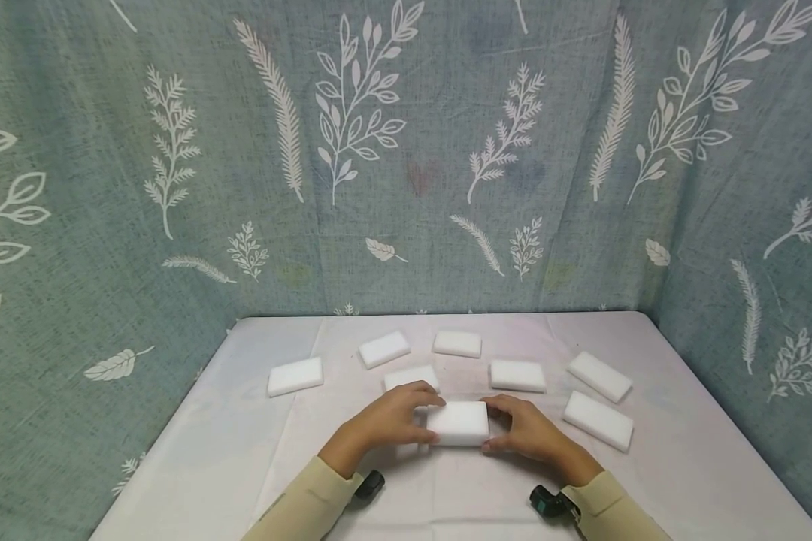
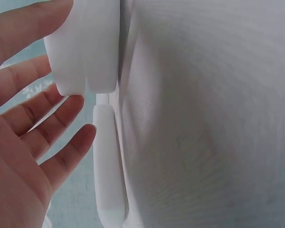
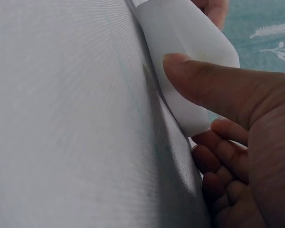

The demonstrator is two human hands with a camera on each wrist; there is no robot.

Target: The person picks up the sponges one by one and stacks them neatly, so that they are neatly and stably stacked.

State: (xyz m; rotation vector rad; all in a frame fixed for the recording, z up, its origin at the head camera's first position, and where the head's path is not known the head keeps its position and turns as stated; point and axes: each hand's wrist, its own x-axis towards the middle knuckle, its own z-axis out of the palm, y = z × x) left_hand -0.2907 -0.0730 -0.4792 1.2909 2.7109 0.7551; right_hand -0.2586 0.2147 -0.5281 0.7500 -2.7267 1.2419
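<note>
Two white sponge blocks lie one upon the other near the middle of the table, the upper sponge (image 1: 458, 422) on top and the lower sponge (image 2: 102, 52) against the cloth. My left hand (image 1: 395, 417) pinches the left end of the stack, thumb on the near side and index finger behind. On the right end, my right hand (image 1: 524, 428) grips with its thumb (image 3: 204, 78) across the near face and fingers behind. In the left wrist view the other left fingers spread loosely beside the stack. Just behind my left hand lies another sponge (image 1: 411, 376), partly hidden by it.
More white sponges lie flat around the stack: one at the left (image 1: 295, 376), two at the back (image 1: 384, 349), one behind my right hand (image 1: 517, 376) and two at the right (image 1: 598, 421). A leaf-patterned curtain (image 1: 406, 225) encloses the table's back and sides.
</note>
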